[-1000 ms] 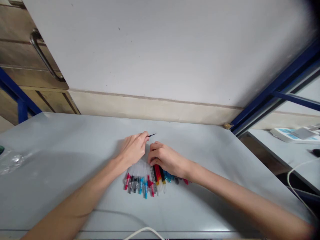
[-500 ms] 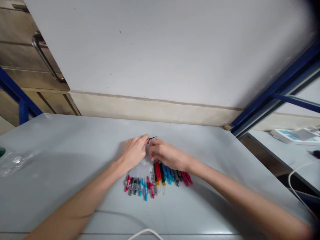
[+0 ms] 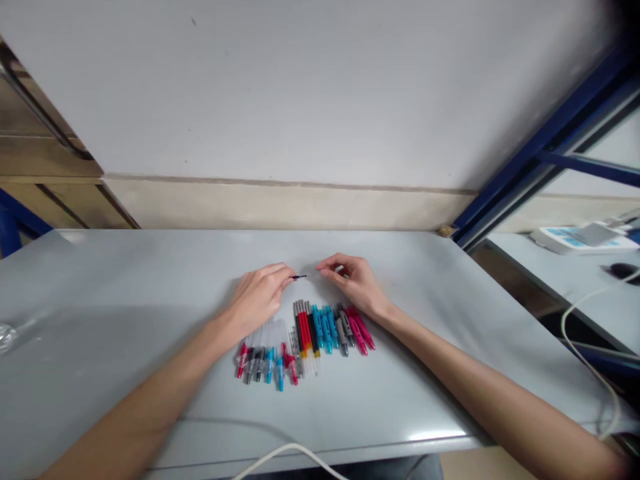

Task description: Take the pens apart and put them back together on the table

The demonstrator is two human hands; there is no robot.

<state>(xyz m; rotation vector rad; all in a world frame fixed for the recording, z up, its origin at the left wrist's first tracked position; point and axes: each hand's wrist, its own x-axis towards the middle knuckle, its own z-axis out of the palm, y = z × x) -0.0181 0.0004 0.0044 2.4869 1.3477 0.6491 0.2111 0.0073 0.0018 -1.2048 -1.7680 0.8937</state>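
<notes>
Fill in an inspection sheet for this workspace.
Surface: grey table, light reflecting near its front edge.
Items: refills, clear tubes with coloured ends, and blue, grey and pink barrels, side by side.
Clutter: clear plastic at the view's left edge.
Hands: left hand pinches a thin dark rod; right hand close by, grip unclear.
Cables: white cable in front; second cable at right.
Surroundings: white wall behind, blue frame right.

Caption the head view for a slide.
Left hand holds a slim dark rod, right hand near its tip, beyond pen parts on a grey table.
</notes>
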